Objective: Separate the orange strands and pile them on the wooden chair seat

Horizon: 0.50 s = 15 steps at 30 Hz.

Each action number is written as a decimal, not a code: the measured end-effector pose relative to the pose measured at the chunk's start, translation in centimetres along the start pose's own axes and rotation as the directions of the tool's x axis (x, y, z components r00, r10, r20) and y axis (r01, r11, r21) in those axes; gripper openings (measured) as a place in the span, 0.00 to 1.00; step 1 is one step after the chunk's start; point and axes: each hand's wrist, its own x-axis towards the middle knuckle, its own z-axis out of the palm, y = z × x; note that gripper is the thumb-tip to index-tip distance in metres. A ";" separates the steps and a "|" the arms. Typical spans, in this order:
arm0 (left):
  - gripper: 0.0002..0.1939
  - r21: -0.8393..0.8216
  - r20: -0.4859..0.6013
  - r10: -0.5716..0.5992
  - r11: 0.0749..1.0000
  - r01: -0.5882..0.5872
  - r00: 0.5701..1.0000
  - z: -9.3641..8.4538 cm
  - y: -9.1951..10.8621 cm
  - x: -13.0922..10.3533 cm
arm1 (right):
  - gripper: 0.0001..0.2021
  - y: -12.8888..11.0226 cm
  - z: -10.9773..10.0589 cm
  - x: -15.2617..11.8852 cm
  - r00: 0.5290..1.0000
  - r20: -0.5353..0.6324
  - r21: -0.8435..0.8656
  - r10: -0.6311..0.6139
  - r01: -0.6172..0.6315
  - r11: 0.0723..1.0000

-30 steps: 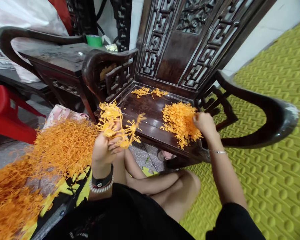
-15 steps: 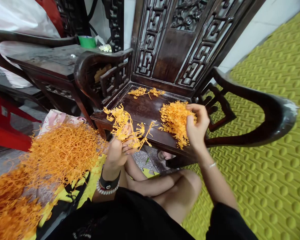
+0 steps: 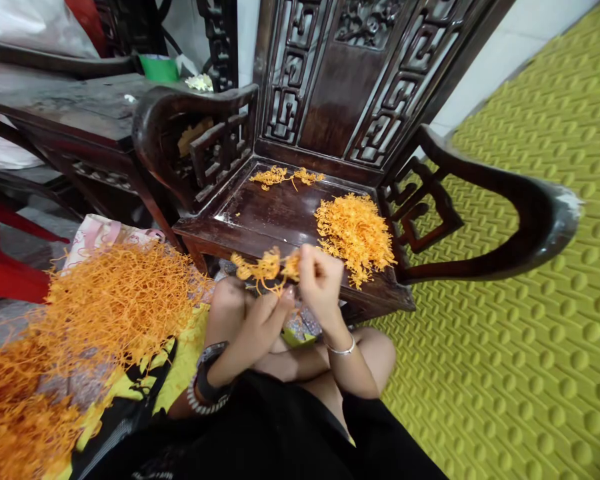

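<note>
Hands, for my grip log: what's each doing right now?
Left hand: closed, holding orange strands.
Right hand: closed, apparently pinching the same orange strands.

Dark glossy wooden armchair seat (image 3: 265,223), dense heap of curly orange strands (image 3: 355,230) on its right side, two small orange clusters (image 3: 271,176) near the backrest (image 3: 333,107), speckled floor (image 3: 75,388) bearing a large orange tangle (image 3: 120,307).

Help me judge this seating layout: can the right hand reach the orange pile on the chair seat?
Probably yes: the right hand is near the orange pile, and nothing visibly blocks the way, though it seems occupied with orange strands.
</note>
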 end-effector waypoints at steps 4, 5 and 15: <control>0.23 0.104 0.342 -0.032 0.995 -0.004 0.939 -0.4 -0.4 -1.8 | 0.30 0.4 -2.5 0.0 0.952 -0.233 0.256 0.199 -0.138 0.957; 0.23 0.090 0.417 -0.031 0.996 -0.008 0.908 -0.7 -0.4 -2.2 | 0.31 0.1 -3.1 -0.2 0.946 -0.238 0.315 0.220 -0.139 0.939; 0.24 -0.054 0.766 -0.139 0.959 0.279 0.628 -3.0 0.5 -4.6 | 0.23 -4.7 -6.6 0.3 0.690 -0.723 0.281 -0.043 0.349 0.894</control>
